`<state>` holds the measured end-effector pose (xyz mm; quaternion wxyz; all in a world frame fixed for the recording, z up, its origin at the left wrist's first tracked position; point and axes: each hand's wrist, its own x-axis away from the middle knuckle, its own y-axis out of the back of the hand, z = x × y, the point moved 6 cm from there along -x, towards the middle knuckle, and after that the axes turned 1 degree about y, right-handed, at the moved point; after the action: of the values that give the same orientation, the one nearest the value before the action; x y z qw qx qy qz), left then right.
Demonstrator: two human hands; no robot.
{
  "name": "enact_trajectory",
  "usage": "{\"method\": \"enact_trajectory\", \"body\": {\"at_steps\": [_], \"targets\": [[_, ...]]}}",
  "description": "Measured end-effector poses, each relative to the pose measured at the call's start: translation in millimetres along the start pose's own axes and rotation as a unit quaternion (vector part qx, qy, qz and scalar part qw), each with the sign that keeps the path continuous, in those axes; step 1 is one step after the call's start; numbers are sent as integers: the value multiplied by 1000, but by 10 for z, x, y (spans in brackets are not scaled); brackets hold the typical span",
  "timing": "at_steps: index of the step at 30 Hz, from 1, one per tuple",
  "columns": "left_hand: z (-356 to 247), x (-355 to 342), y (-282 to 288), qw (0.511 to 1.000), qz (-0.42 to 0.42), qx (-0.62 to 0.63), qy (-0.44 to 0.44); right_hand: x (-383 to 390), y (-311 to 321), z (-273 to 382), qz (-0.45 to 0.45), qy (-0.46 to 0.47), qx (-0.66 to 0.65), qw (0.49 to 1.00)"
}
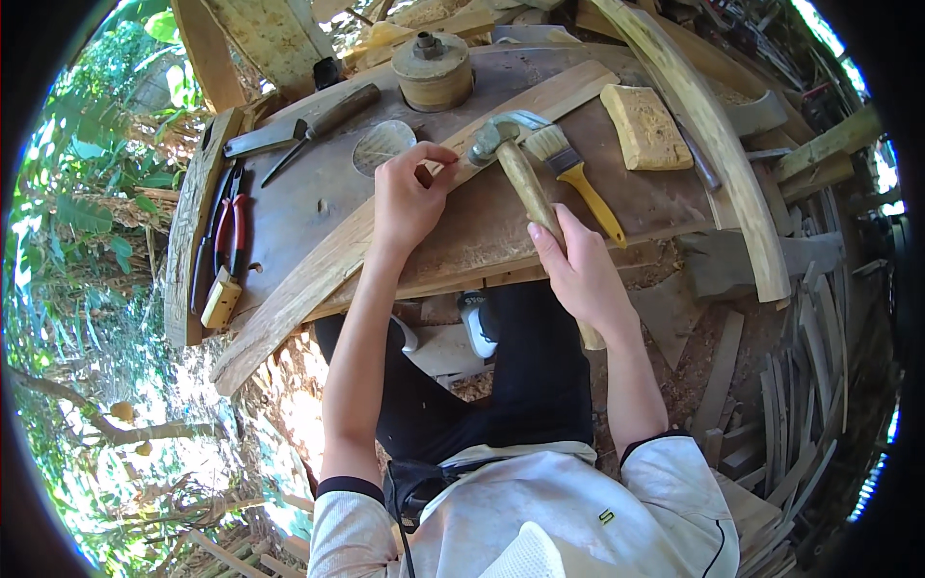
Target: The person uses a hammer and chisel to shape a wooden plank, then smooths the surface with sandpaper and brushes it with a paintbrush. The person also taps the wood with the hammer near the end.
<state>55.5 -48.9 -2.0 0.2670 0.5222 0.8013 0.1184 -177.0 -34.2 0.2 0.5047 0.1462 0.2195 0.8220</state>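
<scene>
My right hand [586, 265] is wrapped round the wooden handle of a claw hammer [525, 183]. Its metal head hangs over a long, thin plank [332, 246] that slants across the workbench. Just left of the hammer head, my left hand [412, 197] is closed in a pinch above the plank. Whatever the thumb and forefinger hold, if anything, is too small to make out. A paintbrush [583, 183] with a yellow handle lies right of the hammer. Behind my left hand, a pale round disc [383, 144] rests on the bench.
On the brown workbench [308, 197] lie red-handled pliers [231, 226], a screwdriver [323, 125] and a small wood block [222, 301] at left. A round wooden pot [432, 75] stands at the back. Right are a yellowish block [646, 128] and a curved pole [718, 144].
</scene>
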Motion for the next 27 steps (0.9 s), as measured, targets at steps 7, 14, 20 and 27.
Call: {"method": "enact_trajectory", "body": {"at_steps": [7, 14, 20, 27], "targets": [[36, 16, 12, 999, -22, 23, 27, -6, -18, -67, 0, -10, -33, 999], [1, 20, 17, 999, -29, -17, 12, -15, -15, -58, 1, -5, -39, 999], [-5, 31, 14, 999, -24, -25, 28, -8, -19, -73, -1, -12, -46, 999], [-8, 27, 16, 999, -47, -20, -1, -15, -10, -35, -6, 0, -41, 999]]}}
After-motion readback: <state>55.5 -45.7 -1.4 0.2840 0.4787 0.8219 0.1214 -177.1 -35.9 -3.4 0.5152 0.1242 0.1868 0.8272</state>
